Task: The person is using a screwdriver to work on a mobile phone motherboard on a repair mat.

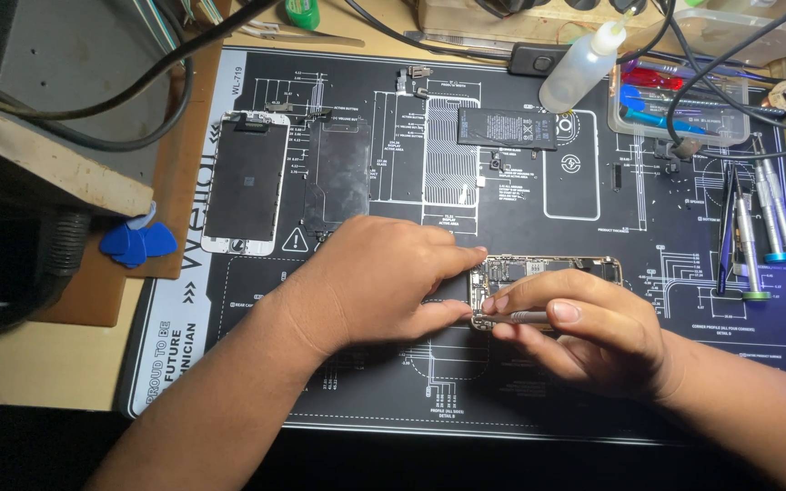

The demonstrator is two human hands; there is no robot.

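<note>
An opened phone body (552, 269) with bare circuitry lies on the black repair mat (593, 209). My left hand (379, 282) grips its left end between thumb and fingers. My right hand (584, 332) pinches a thin metal tool (511, 316), probably a small screwdriver, whose tip rests at the phone's lower left corner. Most of the phone's lower half is hidden by my fingers.
A detached white-framed phone screen (246, 182) lies at the mat's left. A black battery (507, 128), a squeeze bottle (582, 65), a clear tray of tools (675, 109), screwdrivers and tweezers (757, 227) sit at the back and right. Blue picks (136, 242) lie off the mat's left edge.
</note>
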